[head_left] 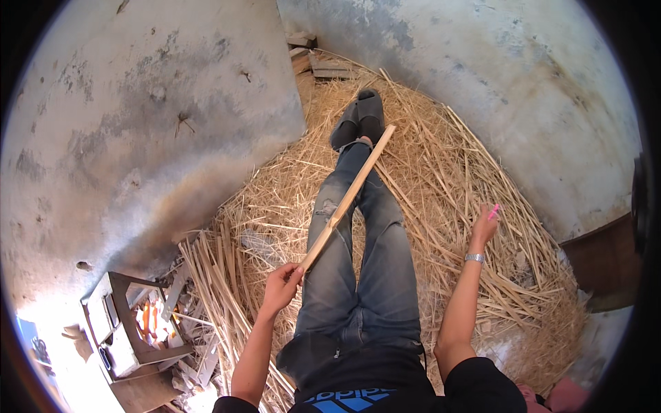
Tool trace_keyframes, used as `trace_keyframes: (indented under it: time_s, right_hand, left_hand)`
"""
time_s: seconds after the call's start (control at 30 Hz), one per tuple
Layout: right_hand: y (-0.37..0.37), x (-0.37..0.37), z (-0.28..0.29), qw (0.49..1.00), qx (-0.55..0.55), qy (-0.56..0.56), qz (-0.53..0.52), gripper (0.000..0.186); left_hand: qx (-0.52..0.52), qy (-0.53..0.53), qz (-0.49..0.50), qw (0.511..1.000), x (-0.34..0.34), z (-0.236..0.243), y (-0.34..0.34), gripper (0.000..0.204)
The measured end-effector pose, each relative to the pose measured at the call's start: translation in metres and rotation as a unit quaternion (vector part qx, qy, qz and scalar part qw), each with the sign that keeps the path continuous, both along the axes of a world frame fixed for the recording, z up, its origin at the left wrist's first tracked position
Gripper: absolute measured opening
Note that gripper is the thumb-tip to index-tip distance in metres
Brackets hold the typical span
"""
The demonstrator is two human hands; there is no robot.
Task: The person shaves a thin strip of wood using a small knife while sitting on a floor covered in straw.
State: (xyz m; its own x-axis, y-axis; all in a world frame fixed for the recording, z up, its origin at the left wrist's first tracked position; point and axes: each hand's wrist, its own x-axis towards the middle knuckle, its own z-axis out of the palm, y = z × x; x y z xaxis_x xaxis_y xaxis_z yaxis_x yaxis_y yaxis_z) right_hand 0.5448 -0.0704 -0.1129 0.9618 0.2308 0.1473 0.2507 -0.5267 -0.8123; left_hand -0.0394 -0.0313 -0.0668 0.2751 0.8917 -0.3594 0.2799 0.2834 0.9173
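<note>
My left hand (281, 289) grips the lower end of a long flat strip of pale wood or bamboo (348, 198). The strip slants up and to the right across my jeans, its far end near my dark shoes (361, 113). Out to the right, over the loose strips, my right hand (484, 228) is closed on a small, bright pink object (494, 211). What kind of object that is, I cannot make out. A metal-banded watch (474, 257) circles my right wrist.
Shavings and thin strips (441, 158) cover the floor around my legs. A bundle of longer strips (217, 289) lies at the left. Beside it stands a boxy frame (131, 323) with orange things inside. Stained walls (158, 89) enclose the space; wood blocks (330, 69) lie at the far corner.
</note>
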Motion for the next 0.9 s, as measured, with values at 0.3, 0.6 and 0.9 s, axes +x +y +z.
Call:
trace_keyframes:
  time_s: [0.3,0.6,0.9]
  right_hand:
    - [0.033,-0.082,-0.062,0.936,0.088,0.216,0.264,0.051]
    - [0.075,-0.112,-0.024,0.931,0.050,0.178,0.316,0.033]
    - [0.072,-0.025,-0.007,0.848,-0.284,0.119,0.430,0.086]
  left_hand:
    - [0.060,0.043,0.042,0.996,0.006,-0.022,-0.013,0.027]
    - [0.153,0.141,0.059,0.976,-0.009,-0.036,-0.026,0.028]
    - [0.141,0.148,0.040,0.978,-0.010,-0.031,-0.021,0.027]
